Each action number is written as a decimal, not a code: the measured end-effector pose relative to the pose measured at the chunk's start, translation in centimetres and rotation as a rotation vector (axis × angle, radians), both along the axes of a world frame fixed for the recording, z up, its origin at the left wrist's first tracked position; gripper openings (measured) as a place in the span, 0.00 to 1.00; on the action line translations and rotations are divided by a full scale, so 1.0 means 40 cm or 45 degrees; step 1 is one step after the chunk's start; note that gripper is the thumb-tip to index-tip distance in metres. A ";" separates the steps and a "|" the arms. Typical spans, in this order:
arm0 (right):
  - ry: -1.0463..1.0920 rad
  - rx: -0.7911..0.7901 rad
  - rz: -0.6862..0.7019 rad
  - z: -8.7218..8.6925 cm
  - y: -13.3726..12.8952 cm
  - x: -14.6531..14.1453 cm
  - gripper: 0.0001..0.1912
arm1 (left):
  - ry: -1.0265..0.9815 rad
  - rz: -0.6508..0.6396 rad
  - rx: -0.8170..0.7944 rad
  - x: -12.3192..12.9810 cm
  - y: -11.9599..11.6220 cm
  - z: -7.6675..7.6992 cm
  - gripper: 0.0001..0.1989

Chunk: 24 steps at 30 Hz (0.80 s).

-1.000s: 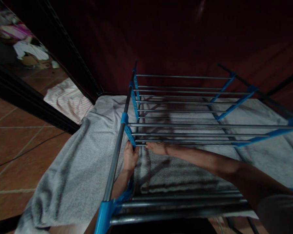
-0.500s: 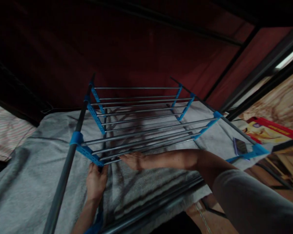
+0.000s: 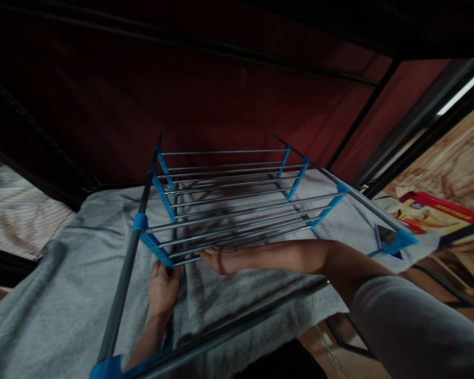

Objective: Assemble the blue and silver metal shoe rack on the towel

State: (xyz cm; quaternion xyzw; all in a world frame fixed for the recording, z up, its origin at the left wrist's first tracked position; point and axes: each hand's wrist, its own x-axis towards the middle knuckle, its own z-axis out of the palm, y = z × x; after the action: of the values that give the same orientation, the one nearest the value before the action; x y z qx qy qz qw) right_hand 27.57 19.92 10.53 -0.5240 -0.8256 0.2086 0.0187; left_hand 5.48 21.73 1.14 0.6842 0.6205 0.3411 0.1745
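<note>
A rack of grey metal tubes with blue plastic brackets [image 3: 156,247] lies on a grey cloth [image 3: 63,295]. My left hand [image 3: 164,287] is wrapped round the lower end of a blue bracket at the near left, where a lower pole meets it. Just right of it, my right hand [image 3: 221,259] has its fingers closed on a thin crossbar [image 3: 189,260] close to that bracket. The fingertips of both hands are partly hidden. Long side poles run away from me on the left and right.
Dark red fabric on a black frame [image 3: 237,105] rises behind the rack. On the right lie a dark flat object with a purple edge [image 3: 387,238] and a red and yellow box [image 3: 438,213]. Striped cloth [image 3: 19,210] shows at the left.
The view has shifted, so the left part of the rack sits further right and a near-left blue connector now shows. Both hands keep their places on the rack.
</note>
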 end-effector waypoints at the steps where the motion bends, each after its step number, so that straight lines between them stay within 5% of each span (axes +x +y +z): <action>1: 0.001 -0.015 0.010 0.021 -0.012 0.012 0.29 | 0.000 0.004 0.003 0.000 -0.001 -0.001 0.12; 7: -0.082 -0.217 0.309 0.238 -0.121 0.144 0.09 | -0.017 -0.039 0.007 0.002 -0.010 0.000 0.09; 11: 0.416 0.075 -0.101 0.397 -0.316 0.242 0.19 | -0.120 -0.053 0.015 0.006 -0.014 0.005 0.08; 13: 0.671 -0.085 -0.372 0.420 -0.437 0.270 0.22 | -0.166 -0.051 -0.002 0.003 -0.014 0.007 0.09; 15: 0.866 -0.445 -0.349 0.378 -0.542 0.274 0.29 | -0.194 -0.064 -0.034 -0.005 -0.016 0.011 0.11; 17: 0.934 -0.697 -0.289 0.277 -0.611 0.252 0.28 | -0.220 -0.061 -0.056 -0.016 -0.025 0.018 0.15; 20: 0.740 -0.287 -0.405 0.079 -0.649 0.183 0.17 | -0.276 -0.011 -0.066 -0.038 -0.064 0.034 0.18; 24: 0.338 0.381 -0.205 -0.112 -0.635 0.095 0.25 | -0.390 0.012 -0.086 -0.080 -0.181 0.048 0.19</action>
State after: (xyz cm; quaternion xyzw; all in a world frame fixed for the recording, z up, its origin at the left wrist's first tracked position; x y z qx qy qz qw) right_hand 31.38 -5.47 6.07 -0.5476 -0.7931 0.1487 0.2214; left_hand 2.27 14.47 3.05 0.6150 0.6008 0.4212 0.2886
